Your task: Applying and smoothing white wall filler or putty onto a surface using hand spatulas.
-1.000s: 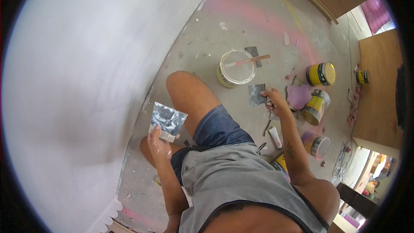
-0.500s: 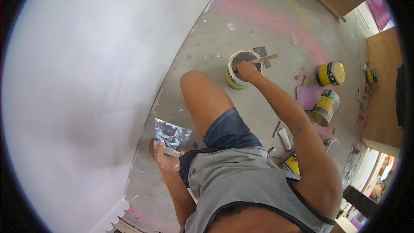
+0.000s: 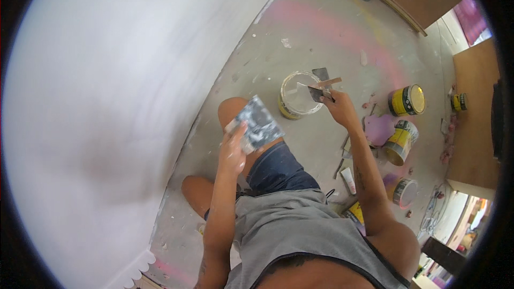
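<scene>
Pinching a dark scraper [image 3: 316,94] over an open bucket [image 3: 289,110] of pale stuff [image 3: 294,92], the right hand [image 3: 341,109] is hovering by a wooden stick [image 3: 332,81] that's jutting over the rim, kinda in the way. Left hand [image 3: 233,149] is gripping a smeared plate [image 3: 261,120], thumb on top, other fingers mostly hidden. Yellow cans [image 3: 405,101] are sitting off right.

From the bucket [image 3: 289,109], open floor [image 3: 306,56] gave passage at twelve o'clock; a wooden stick [image 3: 331,82] jutted out at two, a yellow can [image 3: 405,100] stood well apart at three, a bare knee [image 3: 231,109] blocked nine, the wall [image 3: 123,101] ten.
</scene>
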A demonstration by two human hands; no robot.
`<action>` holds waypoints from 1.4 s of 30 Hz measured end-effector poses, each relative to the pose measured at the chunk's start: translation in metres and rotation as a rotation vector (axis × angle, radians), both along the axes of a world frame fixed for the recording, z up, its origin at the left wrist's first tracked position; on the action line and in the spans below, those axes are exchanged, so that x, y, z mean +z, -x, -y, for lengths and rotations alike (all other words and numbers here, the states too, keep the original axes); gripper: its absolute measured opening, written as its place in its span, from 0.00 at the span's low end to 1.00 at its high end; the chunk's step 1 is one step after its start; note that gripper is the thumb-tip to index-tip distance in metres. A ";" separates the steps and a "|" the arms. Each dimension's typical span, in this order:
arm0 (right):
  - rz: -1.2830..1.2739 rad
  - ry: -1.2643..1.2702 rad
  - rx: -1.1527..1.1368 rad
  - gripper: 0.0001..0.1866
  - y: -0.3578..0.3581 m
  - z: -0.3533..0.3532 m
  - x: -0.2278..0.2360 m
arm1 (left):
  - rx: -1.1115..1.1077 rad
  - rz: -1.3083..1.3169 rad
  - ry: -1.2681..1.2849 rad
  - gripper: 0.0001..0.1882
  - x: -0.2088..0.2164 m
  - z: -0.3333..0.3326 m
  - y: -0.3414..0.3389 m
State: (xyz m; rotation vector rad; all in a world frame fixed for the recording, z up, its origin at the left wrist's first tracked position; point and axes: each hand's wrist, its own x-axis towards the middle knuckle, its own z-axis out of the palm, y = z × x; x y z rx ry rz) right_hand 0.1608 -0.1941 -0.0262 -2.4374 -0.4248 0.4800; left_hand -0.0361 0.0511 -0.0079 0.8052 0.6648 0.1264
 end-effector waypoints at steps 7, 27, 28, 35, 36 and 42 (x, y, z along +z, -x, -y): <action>0.218 -0.512 -0.142 0.12 0.029 0.024 0.041 | -0.281 0.025 -0.018 0.15 -0.039 0.041 -0.101; 0.802 -0.490 0.395 0.25 -0.002 0.030 0.079 | -0.246 0.187 0.413 0.18 0.061 0.062 -0.114; 0.807 -0.492 0.394 0.25 -0.006 0.034 0.078 | -0.249 0.191 0.409 0.18 0.063 0.061 -0.113; 0.019 -1.374 -0.537 0.11 0.005 0.020 0.063 | -0.105 0.723 -0.679 0.22 0.057 0.052 -0.106; -0.281 -1.556 -0.644 0.10 0.018 0.005 0.081 | -0.114 0.666 -0.080 0.24 0.073 0.052 -0.103; -0.991 -1.679 -0.436 0.15 0.067 -0.043 0.128 | -0.258 0.905 -1.217 0.34 0.105 0.028 -0.076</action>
